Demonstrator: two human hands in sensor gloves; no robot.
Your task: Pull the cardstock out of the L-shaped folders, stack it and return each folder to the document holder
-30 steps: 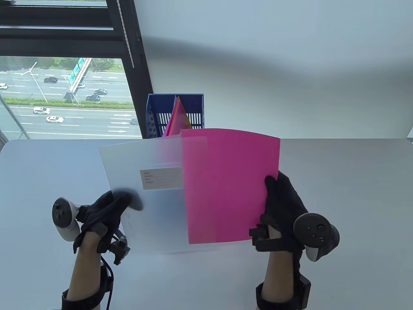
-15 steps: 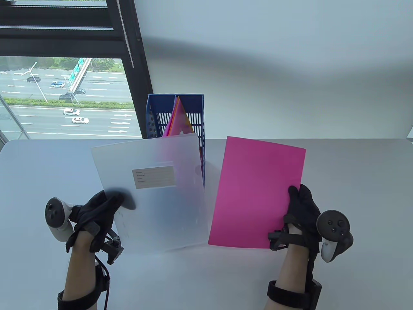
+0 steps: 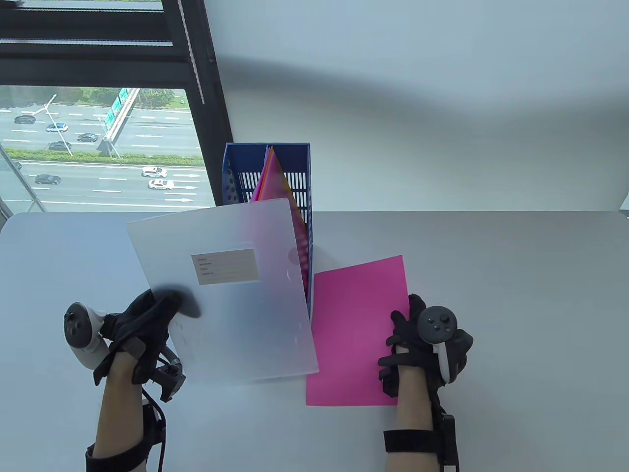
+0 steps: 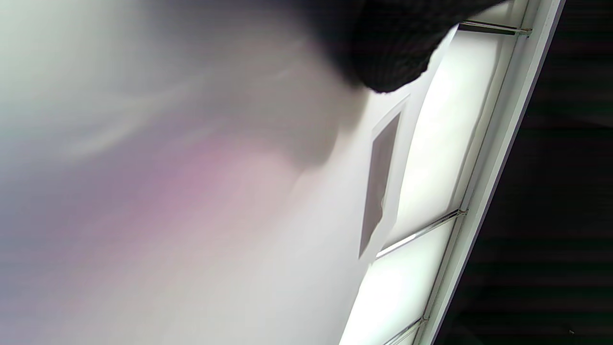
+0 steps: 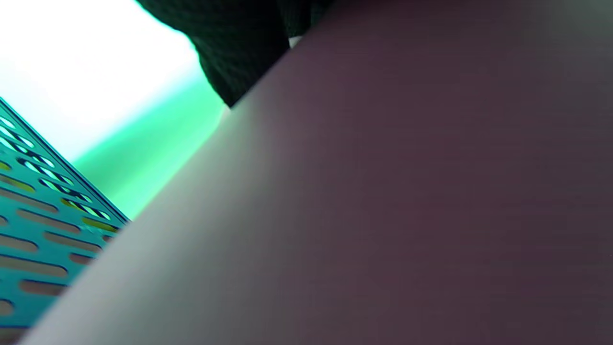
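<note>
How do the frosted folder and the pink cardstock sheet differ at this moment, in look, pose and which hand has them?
The frosted folder is translucent with a label; the pink cardstock is opaque and plain. The folder is raised and tilted in front of the blue document holder; the cardstock lies low, near flat over the table. The left hand grips the folder's lower left edge; the right hand holds the cardstock's right edge. Both are similar-sized rectangles.

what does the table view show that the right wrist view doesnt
Only the table view shows the left hand holding the frosted folder, its label, the window and the whole table.

Only the right wrist view shows the underside of the pink cardstock up close.

Both show the pink cardstock, the right hand on it, and the blue document holder.
</note>
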